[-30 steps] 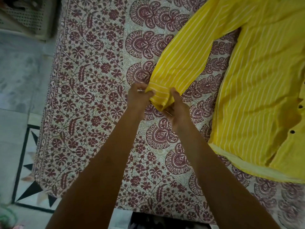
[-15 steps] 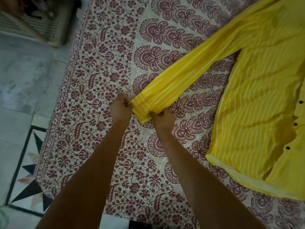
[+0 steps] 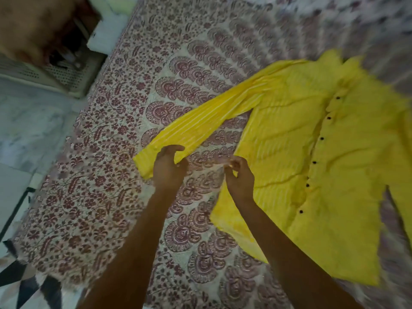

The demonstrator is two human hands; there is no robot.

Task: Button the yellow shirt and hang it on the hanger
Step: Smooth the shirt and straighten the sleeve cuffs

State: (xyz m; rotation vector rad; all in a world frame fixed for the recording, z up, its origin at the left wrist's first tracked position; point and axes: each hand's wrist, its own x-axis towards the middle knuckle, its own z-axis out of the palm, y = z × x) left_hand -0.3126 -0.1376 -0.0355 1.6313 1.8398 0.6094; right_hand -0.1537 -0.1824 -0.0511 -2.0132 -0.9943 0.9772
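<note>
The yellow striped shirt [image 3: 289, 157] lies spread on the bed, front up, with a row of dark buttons [image 3: 321, 138] down its placket. Its sleeve [image 3: 207, 123] stretches out to the left and lies flat on the sheet. My left hand [image 3: 168, 168] is at the sleeve cuff [image 3: 145, 159], thumb and curled fingers around the cuff's near edge. Off the sleeve, my right hand [image 3: 239, 177] hovers with loosely curled fingers by the shirt's left side edge and holds nothing. No hanger is in view. The frame is motion-blurred.
The bed carries a maroon-and-cream floral sheet [image 3: 107, 175] whose left edge drops to a marble floor [image 3: 33, 130]. A perforated white crate [image 3: 60, 79] stands on the floor at the upper left. Dark patterned tiles [image 3: 20, 282] show at the lower left.
Both hands pulled the sleeve cuff out to the left and laid it down. My right hand has let go and moved right toward the shirt body. The view has swung right.
</note>
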